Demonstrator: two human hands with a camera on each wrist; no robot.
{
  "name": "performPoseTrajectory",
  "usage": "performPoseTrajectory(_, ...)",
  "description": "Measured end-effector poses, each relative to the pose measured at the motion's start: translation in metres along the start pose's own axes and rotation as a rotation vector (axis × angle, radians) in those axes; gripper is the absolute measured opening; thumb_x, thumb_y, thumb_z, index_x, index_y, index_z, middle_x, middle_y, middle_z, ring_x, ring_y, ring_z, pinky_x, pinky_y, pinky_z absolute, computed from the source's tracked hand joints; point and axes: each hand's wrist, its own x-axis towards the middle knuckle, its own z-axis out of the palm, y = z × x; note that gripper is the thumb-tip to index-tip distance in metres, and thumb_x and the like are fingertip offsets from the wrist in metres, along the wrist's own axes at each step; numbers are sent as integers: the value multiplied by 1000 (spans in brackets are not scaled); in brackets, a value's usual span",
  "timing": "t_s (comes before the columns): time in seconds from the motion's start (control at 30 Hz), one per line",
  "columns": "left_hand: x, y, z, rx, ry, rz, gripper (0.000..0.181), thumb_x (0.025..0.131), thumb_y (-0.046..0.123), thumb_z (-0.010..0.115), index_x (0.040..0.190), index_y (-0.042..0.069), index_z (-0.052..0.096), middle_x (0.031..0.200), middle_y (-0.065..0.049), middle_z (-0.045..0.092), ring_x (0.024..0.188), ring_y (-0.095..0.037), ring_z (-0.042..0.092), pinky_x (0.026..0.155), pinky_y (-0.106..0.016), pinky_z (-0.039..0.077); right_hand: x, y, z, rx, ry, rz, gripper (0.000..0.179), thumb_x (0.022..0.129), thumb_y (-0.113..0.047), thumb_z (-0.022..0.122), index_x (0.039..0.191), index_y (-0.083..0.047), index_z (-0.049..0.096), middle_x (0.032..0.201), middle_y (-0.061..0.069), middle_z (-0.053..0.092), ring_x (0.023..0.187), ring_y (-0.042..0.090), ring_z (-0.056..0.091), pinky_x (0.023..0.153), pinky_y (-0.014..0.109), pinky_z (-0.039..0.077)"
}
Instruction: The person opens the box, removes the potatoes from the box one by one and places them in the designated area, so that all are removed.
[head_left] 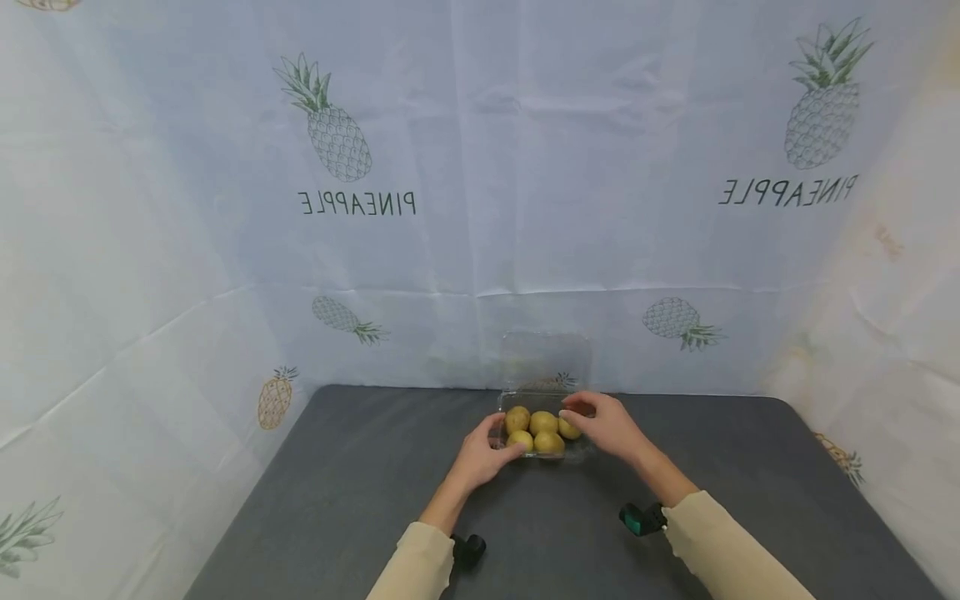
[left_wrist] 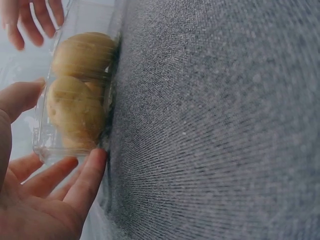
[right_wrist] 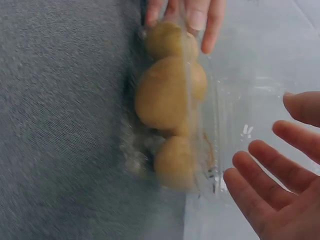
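The left hand (head_left: 480, 454) holds the left end of a clear container (left_wrist: 60, 151) between thumb and fingers. The container, with yellow potatoes (head_left: 543, 422), lies on the grey bench (head_left: 375, 500). The right hand (head_left: 611, 425), fingers spread apart, is near its right end.

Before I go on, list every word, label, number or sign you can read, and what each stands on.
"PINEAPPLE", mirrored: on the cloth backdrop, under the upper-left pineapple drawing.
"PINEAPPLE", mirrored again: same backdrop, under the upper-right pineapple drawing.
Faint marks on the clear container: too small or blurred to read, if lettering at all.
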Motion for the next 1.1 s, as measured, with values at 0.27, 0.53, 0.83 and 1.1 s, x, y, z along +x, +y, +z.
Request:
performPoseTrajectory(0.27, 1, -1, 0, -8, 5, 0, 71, 91, 39, 77, 149, 9, 48, 145, -18, 52, 115, -35, 62, 88, -50, 53, 5, 6, 17, -5, -90, -7, 34, 102, -25, 65, 127, -2, 67, 120, 12, 67, 103, 27, 65, 82, 43, 54)
performPoseTrajectory(0.53, 0, -2, 1, -16, 3, -3, 71, 91, 40, 77, 149, 10, 49, 146, -17, 52, 118, -36, 61, 88, -51, 53, 11, 8, 26, -45, -169, -15, 34, 101, -26, 66, 125, -3, 68, 118, 9, 68, 102, 25, 65, 84, 46, 54)
performPoseTrajectory(0.83, 0, -3, 2, -13, 2, -5, 71, 91, 41, 77, 149, 10, 49, 145, -16, 53, 117, -34, 62, 88, -50, 53, 14, 12, 34, -121, -231, -36, 32, 98, -28, 70, 120, -4, 70, 110, 4, 69, 98, 23, 66, 83, 45, 53)
performPoseTrajectory(1.1, -1, -2, 1, -8, 6, 6, 71, 91, 40, 77, 149, 9, 48, 144, -17, 53, 116, -34, 61, 87, -51, 53, 17, 7, 38, -188, -211, -14, 32, 93, -30, 75, 114, -5, 73, 98, -1, 68, 83, 14, 62, 76, 41, 52)
